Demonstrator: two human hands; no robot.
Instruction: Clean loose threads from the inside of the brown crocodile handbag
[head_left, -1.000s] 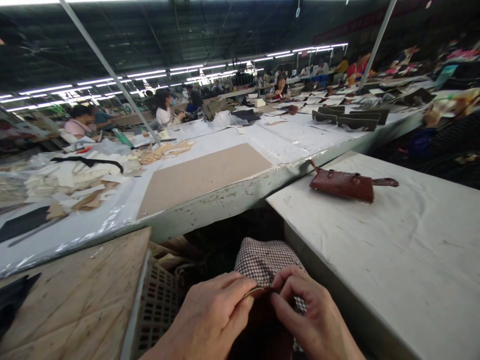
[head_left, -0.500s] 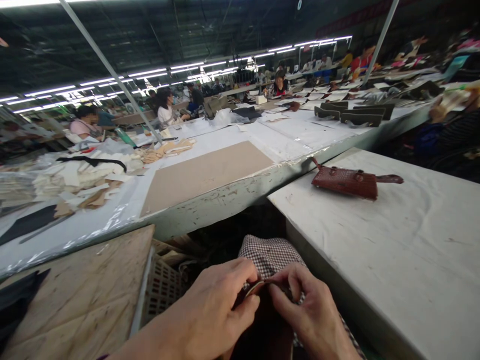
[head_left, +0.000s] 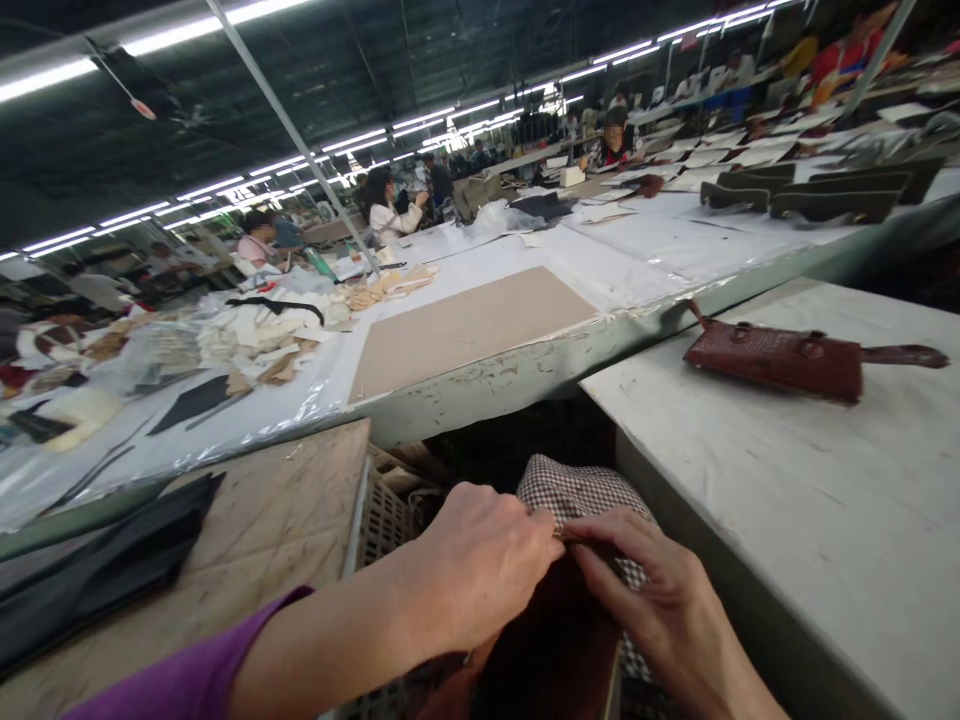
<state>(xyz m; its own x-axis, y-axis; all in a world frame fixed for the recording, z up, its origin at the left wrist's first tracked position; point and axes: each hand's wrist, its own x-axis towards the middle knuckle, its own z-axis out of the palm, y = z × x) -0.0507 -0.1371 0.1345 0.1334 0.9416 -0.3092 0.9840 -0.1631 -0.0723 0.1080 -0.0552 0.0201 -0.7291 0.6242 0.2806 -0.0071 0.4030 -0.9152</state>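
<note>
My left hand (head_left: pixel 480 555) is closed in a pinch at the top edge of a dark brown leather piece (head_left: pixel 559 635), which hangs down over my lap. My right hand (head_left: pixel 660 590) grips the same edge between thumb and fingers, close beside the left fingertips. The left hand covers much of that edge, so its detail cannot be seen. Brown-and-white checked cloth (head_left: pixel 577 488) shows behind both hands, over my knee.
A reddish-brown crocodile-textured leather piece with straps (head_left: pixel 776 358) lies on the white table (head_left: pixel 810 470) to the right. Ahead, a long worktable (head_left: pixel 637 265) bears a beige board (head_left: pixel 480 325) and scraps. At left are a wooden board (head_left: pixel 255 520), black material (head_left: pixel 105 570) and a plastic crate (head_left: pixel 382 520).
The view has swung left, so the tables appear shifted right. My left hand has turned over the leather edge, hiding the curved pale rim seen before, and its purple sleeve now shows.
</note>
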